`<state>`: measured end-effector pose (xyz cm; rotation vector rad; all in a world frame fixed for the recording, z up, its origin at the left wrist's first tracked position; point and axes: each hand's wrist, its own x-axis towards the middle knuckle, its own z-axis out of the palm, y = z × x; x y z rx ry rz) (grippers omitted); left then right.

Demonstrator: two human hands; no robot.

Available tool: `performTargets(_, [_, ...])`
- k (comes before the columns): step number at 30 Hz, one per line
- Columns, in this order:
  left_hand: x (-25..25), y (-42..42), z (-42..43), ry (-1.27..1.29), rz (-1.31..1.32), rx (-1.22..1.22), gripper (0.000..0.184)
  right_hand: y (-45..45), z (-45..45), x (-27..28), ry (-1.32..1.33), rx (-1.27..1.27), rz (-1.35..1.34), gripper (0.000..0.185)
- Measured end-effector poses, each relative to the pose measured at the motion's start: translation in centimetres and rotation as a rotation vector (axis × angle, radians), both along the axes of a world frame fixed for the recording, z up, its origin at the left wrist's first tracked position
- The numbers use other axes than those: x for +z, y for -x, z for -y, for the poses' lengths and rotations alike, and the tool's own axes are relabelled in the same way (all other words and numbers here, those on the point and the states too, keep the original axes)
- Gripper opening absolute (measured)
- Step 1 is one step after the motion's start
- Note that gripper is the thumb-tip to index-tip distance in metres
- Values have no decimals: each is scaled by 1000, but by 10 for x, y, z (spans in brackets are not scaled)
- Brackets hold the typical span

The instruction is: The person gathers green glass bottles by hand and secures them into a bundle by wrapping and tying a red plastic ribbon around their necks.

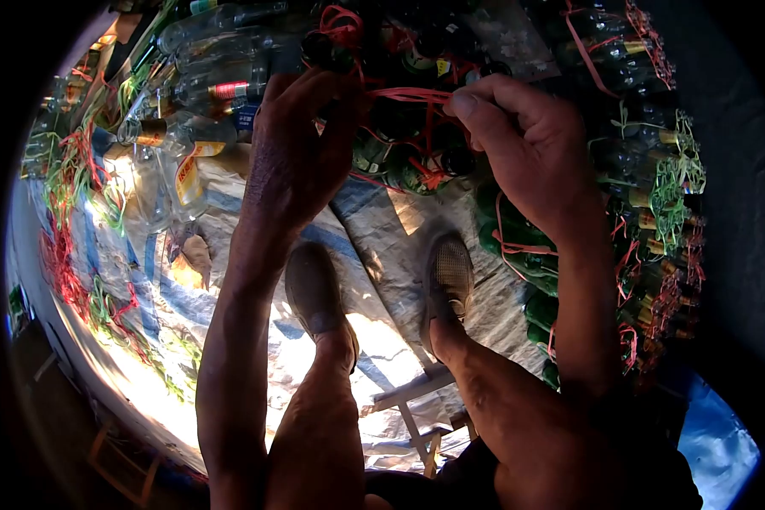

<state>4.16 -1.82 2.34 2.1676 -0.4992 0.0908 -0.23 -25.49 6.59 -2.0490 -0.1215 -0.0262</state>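
Pink-red plastic string [412,93] stretches in several strands between my two hands. My right hand [523,140] pinches its right end between thumb and forefinger. At the other end, my left hand [310,127] is closed on the strands, its fingertips in shadow. Directly below and beyond the string stands a cluster of dark green glass bottles [391,157], with more of the same string wound among them. A loose tangle of string [340,27] lies over the bottle tops beyond my left hand.
Clear glass bottles [221,72] lie stacked at the left. Green bottles [535,272] and tied bundles [654,204] line the right. Red and green string scraps [68,246] lie at the far left. A striped woven sheet [229,331] covers the ground under my shoes [314,289].
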Motion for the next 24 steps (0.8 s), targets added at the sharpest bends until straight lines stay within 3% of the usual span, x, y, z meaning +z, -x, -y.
performTargets(7, [-3, 0, 5, 7, 69, 30, 12, -7, 10, 14, 175, -57, -96, 21])
performTargets(13, [-5, -1, 4, -27, 105, 20, 13, -16, 28, 10, 136, 19, -25, 21])
performTargets(19, [-6, -1, 8, 7, 121, 35, 8, -2, 21, 42, -89, -102, -221, 22])
performTargets(24, [-3, 0, 9, -1, 93, 54, 9, -10, 12, 64, -553, -29, -243, 29])
